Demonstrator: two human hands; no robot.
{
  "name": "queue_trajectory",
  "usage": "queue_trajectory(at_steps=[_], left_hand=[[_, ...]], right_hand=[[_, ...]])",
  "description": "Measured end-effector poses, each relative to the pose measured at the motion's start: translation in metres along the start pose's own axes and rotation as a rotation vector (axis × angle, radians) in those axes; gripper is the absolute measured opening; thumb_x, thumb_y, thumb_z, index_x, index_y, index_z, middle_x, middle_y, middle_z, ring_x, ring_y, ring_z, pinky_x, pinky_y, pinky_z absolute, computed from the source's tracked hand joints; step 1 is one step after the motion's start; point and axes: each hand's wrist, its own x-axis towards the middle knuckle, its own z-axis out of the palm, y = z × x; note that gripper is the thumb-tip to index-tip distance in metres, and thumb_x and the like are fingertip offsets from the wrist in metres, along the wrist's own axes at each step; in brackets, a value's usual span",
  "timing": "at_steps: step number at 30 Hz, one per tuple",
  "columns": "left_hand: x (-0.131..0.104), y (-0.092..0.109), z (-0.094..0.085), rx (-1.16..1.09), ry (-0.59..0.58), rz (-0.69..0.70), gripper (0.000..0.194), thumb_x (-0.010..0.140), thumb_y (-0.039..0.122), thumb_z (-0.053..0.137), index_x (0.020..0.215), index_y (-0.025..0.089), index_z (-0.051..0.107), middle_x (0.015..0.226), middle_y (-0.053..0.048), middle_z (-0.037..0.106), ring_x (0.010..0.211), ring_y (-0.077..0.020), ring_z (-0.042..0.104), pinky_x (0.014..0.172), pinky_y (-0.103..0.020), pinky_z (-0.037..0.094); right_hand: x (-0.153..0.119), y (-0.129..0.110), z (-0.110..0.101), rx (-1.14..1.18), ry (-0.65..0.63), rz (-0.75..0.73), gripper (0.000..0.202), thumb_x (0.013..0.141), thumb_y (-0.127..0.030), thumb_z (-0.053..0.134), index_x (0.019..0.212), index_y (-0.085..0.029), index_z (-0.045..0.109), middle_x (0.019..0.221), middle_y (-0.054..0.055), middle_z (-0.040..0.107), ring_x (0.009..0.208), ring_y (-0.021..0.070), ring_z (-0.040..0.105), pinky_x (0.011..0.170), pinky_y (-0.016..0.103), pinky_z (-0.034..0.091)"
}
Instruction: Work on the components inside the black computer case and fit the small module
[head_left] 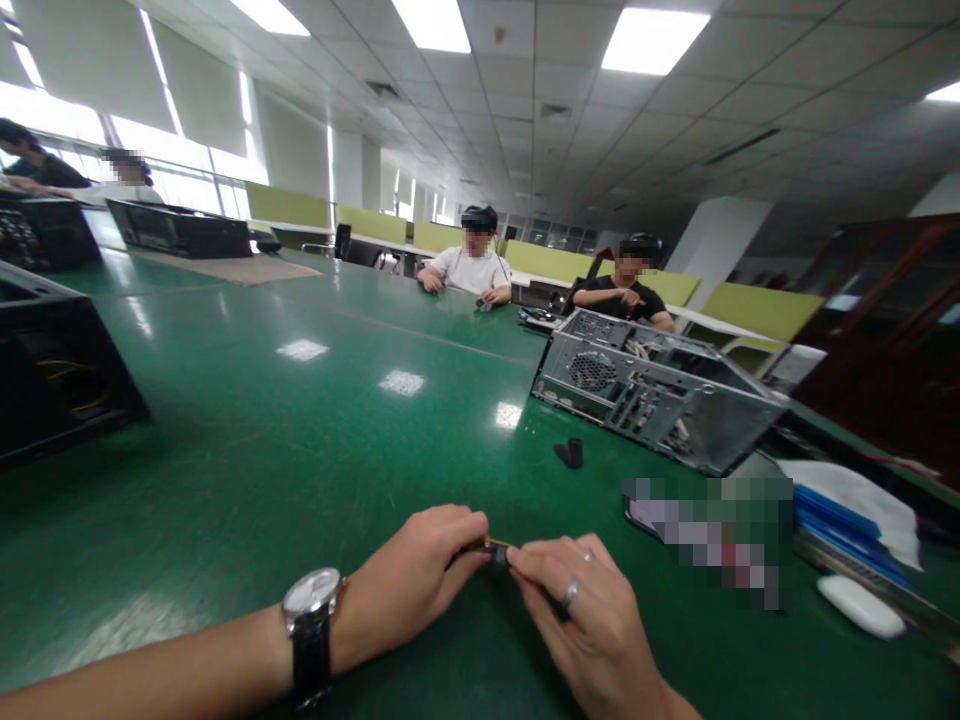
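My left hand [409, 580], with a wristwatch [311, 625] on its wrist, and my right hand [592, 620], with a ring on one finger, meet low over the green table [300, 440]. Both pinch a small dark part [496, 550] with a yellowish edge between their fingertips. Most of the part is hidden by my fingers, so I cannot tell what it is. A small black piece [571, 453] lies on the table a little beyond my hands.
An open grey computer case [660, 395] lies on its side at the right. A black case [52, 370] sits at the left edge. Blue and white items [855, 510] lie at the near right. Other people sit along the far side.
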Motion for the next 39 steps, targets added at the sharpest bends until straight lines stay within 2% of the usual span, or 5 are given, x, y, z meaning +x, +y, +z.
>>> queue_trajectory(at_steps=[19, 26, 29, 34, 39], left_hand=[[0.002, 0.002, 0.000, 0.104, -0.053, -0.010, 0.015, 0.100, 0.015, 0.049, 0.085, 0.018, 0.053, 0.083, -0.001, 0.057, 0.080, -0.0165, 0.052, 0.073, -0.027, 0.038], [0.006, 0.004, 0.000, 0.165, -0.051, -0.072, 0.022, 0.097, 0.021, 0.055, 0.075, 0.016, 0.056, 0.071, 0.002, 0.057, 0.066, -0.0112, 0.053, 0.059, -0.021, 0.036], [0.033, 0.008, -0.003, 0.220, -0.088, -0.061, 0.022, 0.097, 0.022, 0.056, 0.076, 0.015, 0.059, 0.067, 0.003, 0.059, 0.059, -0.0097, 0.055, 0.051, -0.020, 0.035], [0.139, 0.002, -0.015, 0.486, -0.071, -0.032, 0.015, 0.098, 0.024, 0.059, 0.097, 0.011, 0.066, 0.091, -0.006, 0.068, 0.081, -0.0178, 0.066, 0.072, -0.030, 0.054], [0.188, -0.025, -0.019, 0.714, -0.118, 0.004, 0.028, 0.097, 0.031, 0.064, 0.119, 0.013, 0.062, 0.118, -0.010, 0.065, 0.103, -0.0240, 0.065, 0.088, -0.044, 0.057]], right_hand=[[0.000, 0.001, 0.004, 0.033, -0.015, 0.041, 0.017, 0.094, -0.008, 0.061, 0.105, -0.021, 0.064, 0.090, 0.002, 0.073, 0.077, 0.0166, 0.066, 0.069, 0.033, 0.038], [0.001, 0.001, 0.007, 0.077, 0.001, 0.160, 0.015, 0.095, -0.014, 0.060, 0.104, -0.025, 0.067, 0.091, -0.002, 0.075, 0.078, 0.0143, 0.069, 0.070, 0.030, 0.044], [0.005, 0.017, 0.003, 0.014, 0.064, 0.273, 0.013, 0.096, -0.020, 0.059, 0.101, -0.026, 0.069, 0.090, -0.003, 0.077, 0.077, 0.0155, 0.071, 0.069, 0.029, 0.048], [0.004, 0.073, -0.016, -0.169, 0.224, 0.462, 0.018, 0.098, -0.029, 0.054, 0.106, -0.019, 0.068, 0.098, 0.007, 0.076, 0.082, 0.0248, 0.072, 0.073, 0.037, 0.053], [-0.009, 0.097, -0.019, -0.223, 0.085, 0.438, 0.018, 0.095, -0.021, 0.055, 0.100, -0.022, 0.071, 0.096, 0.005, 0.076, 0.088, 0.0239, 0.073, 0.074, 0.036, 0.055]])
